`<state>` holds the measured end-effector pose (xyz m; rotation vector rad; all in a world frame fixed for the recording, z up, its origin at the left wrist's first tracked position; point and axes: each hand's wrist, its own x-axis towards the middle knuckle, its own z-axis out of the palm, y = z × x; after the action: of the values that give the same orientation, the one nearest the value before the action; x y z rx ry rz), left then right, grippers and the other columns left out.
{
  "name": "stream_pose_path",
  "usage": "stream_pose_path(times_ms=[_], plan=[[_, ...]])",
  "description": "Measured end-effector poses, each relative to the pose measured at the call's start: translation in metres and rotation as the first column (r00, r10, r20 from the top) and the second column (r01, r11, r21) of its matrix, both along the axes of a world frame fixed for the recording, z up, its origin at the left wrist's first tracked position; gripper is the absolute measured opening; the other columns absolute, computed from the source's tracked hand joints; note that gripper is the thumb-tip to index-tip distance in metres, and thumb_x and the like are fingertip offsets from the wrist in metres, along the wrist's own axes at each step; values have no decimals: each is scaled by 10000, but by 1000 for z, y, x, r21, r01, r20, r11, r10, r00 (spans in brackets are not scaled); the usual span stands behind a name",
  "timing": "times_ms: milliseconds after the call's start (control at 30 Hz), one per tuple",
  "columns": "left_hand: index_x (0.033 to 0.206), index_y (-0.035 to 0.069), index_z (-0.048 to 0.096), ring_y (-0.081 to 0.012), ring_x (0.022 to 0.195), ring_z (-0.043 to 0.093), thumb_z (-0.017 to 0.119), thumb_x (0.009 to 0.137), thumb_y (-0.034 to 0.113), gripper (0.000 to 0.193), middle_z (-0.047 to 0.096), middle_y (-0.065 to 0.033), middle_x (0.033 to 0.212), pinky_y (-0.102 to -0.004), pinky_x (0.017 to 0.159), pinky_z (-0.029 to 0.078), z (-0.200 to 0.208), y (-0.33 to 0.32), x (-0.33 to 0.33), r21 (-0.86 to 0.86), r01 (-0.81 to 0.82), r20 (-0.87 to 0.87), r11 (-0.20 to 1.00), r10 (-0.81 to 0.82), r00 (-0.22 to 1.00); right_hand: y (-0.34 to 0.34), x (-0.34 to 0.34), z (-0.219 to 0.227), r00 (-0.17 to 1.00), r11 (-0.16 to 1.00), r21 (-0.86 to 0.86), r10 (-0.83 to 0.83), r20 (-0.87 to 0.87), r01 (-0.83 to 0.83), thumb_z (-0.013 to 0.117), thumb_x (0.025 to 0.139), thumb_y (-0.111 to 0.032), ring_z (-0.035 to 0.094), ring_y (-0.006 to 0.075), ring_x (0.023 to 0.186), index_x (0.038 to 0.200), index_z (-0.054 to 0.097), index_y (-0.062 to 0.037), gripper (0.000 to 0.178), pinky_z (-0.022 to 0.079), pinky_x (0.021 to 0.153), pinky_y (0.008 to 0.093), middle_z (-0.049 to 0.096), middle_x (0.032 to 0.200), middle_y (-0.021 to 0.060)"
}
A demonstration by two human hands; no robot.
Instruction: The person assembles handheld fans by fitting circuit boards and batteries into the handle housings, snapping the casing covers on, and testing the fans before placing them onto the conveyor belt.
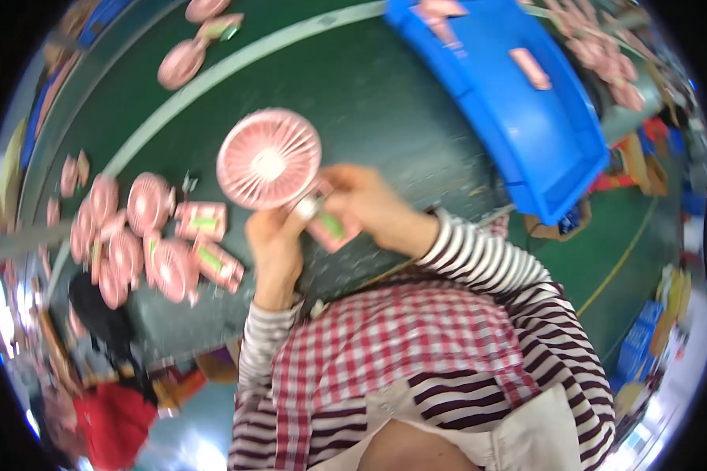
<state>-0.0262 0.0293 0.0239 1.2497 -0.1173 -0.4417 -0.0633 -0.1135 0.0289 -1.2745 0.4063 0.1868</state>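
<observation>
Left cluster: pink fans (147, 204) and handle pieces (205, 220) lie crowded together on the dark green table (401, 118), some overlapping; a sweep of the left forearm could probably knock one toward the near edge.
Far-left pair: more pink pieces (182, 64) lie beyond the cluster, well apart from the hands.
Pink fan: held up in front of the person, over the table, round head to the left, handle slanting down to the right.
Left hand: partly curled at the fan's neck, thumb near the head's lower rim (its other fingers are mostly hidden, so how firm the hold is, I cannot tell).
Silvery joint (307, 207): sits between head and handle, between the two hands; uneven twisting there might strain it.
Right hand (365, 202): fingers curled round the handle's upper part, green patch (332, 226) showing below; a slack hold could let the fan slip.
Blue tray (518, 129): right of the hands, a few pink pieces (530, 68) inside; a careless reach might jolt it.
</observation>
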Motion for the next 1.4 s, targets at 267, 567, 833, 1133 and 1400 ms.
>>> stream_pose_path(times_ms=[267, 567, 833, 1133, 1400], plan=[[1036, -67, 558, -208, 840, 626, 563, 833, 39, 230, 628, -152, 957, -302, 724, 523, 3, -9, 5, -88, 53, -149, 995, -66, 987, -24, -20, 19, 972, 813, -583, 136, 191, 1, 626, 768, -125, 579, 162, 759, 1190, 432, 79, 508, 486, 665, 287, 595, 909, 144], [1045, -77, 532, -251, 849, 623, 498, 882, 119, 258, 614, -181, 958, -352, 760, 527, -13, 0, 11, -81, 180, -295, 980, -195, 935, -267, 11, 49, 977, -114, -993, -206, 51, 28, 594, 745, -213, 624, 290, 845, 989, 617, -31, 305, 489, 743, 402, 636, 906, 183], [1084, -59, 545, -199, 861, 617, 528, 864, 87, 264, 613, -116, 986, -323, 749, 519, -16, 3, 2, 59, 122, -406, 991, -88, 910, -375, 53, 10, 859, -150, -883, -351, -373, -445, 582, 714, -203, 591, 321, 979, 1046, 600, -12, 383, 462, 847, 411, 588, 1080, 214], [1037, -58, 562, -173, 822, 610, 500, 851, 45, 222, 605, -88, 923, -299, 716, 516, 5, -16, 8, 95, 113, -438, 989, -61, 897, -347, 27, 59, 997, -264, -961, 33, 73, 79, 619, 789, -257, 623, 215, 846, 1215, 484, -8, 512, 475, 737, 304, 633, 956, 126], [993, -66, 569, -175, 764, 622, 506, 854, 74, 207, 615, -108, 897, -299, 677, 525, 1, 1, 2, 35, 62, -440, 997, -40, 897, -116, -11, 71, 791, 858, -433, 52, 609, 276, 625, 746, -31, 564, 155, 976, 1210, 495, 13, 484, 453, 836, 273, 584, 1077, 87]])
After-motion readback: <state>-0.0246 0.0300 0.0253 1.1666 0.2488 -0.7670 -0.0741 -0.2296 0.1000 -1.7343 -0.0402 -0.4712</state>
